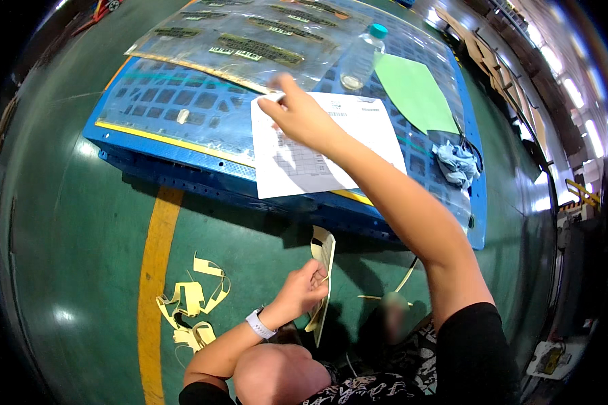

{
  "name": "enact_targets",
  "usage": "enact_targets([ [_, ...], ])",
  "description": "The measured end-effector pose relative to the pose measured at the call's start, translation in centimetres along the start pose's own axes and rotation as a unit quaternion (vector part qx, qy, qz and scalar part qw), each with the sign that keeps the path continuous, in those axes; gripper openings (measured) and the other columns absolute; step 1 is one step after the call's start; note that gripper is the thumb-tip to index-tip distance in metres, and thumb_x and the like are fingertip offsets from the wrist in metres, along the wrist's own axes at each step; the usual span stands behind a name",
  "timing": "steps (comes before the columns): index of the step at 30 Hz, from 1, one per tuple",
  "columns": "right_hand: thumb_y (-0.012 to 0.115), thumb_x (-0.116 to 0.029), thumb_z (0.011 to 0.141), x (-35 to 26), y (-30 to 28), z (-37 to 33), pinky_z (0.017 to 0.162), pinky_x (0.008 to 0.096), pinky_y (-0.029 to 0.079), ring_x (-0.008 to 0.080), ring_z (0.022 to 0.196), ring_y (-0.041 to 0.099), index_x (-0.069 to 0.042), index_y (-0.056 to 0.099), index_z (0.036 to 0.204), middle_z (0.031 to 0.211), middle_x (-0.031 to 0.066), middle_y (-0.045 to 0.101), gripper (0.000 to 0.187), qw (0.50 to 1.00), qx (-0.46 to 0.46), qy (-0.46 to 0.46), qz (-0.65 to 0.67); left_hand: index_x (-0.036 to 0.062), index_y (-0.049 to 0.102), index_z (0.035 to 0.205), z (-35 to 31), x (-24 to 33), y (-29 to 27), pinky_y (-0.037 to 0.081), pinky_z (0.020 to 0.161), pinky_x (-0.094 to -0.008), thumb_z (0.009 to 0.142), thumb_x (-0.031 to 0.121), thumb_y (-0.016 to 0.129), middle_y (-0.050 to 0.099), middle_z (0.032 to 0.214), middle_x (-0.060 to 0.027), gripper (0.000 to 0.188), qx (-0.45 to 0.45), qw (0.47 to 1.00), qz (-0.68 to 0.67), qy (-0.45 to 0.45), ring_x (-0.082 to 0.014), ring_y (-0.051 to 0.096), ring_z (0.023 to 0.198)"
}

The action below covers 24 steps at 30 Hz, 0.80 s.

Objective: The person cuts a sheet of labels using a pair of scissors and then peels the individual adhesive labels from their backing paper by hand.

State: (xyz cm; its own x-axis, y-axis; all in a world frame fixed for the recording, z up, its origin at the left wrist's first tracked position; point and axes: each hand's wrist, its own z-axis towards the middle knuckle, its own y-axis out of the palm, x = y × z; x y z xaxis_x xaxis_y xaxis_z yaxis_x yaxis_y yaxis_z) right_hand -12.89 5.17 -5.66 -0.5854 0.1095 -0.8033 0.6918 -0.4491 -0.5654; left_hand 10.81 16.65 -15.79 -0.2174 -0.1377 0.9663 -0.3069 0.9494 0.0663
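My left hand (302, 291), with a pale watch band on its wrist, is closed on a thin pale yellow sheet (324, 246). The sheet hangs nearly edge-on over the floor, so most of its face is hidden. My right hand (296, 116) is over the upper left part of a white printed paper (371, 138), its thumb and forefinger apart and slightly blurred. I see nothing between them. Just beyond those fingers runs the yellow-taped edge of a clear plastic sheet (182, 47), on which several dark, patterned strips (260, 49) lie in rows.
A blue plastic pallet (162, 145) carries the papers. On it stand or lie a clear bottle (359, 64) with a teal cap, a green sheet (415, 91) and a crumpled blue cloth (457, 164). Yellow scraps (192, 297) litter the green floor beside a yellow line (157, 283).
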Motion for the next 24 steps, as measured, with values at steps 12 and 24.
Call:
enact_targets([
  [12,0.063,-0.06,0.074,2.1,-2.7,-25.9,0.062,0.0418,0.05,0.0356,0.069,0.064,0.002,0.055,0.085,0.071,0.0174,0.063,0.063,0.895,-0.34,0.261,-0.12,-0.0016,0.051,0.092,2.9,-0.4,0.9,0.046,0.062,-0.0273,0.086,0.003,0.055,0.06,0.077,-0.0091,0.008,-0.104,0.994,0.003,0.017,-0.0091,0.055,0.072],
  [24,0.057,-0.026,0.085,6.1,-4.9,-29.9,0.057,0.0445,0.048,0.037,0.065,0.059,-0.005,0.057,0.084,0.069,0.0149,0.06,0.021,0.92,-0.344,0.165,-0.085,0.0029,0.052,0.099,4.4,-1.4,3.3,0.047,0.068,-0.0367,0.083,0.001,0.051,0.059,0.083,-0.0151,0.016,-0.122,0.974,0.159,0.105,-0.0367,0.057,0.077],
])
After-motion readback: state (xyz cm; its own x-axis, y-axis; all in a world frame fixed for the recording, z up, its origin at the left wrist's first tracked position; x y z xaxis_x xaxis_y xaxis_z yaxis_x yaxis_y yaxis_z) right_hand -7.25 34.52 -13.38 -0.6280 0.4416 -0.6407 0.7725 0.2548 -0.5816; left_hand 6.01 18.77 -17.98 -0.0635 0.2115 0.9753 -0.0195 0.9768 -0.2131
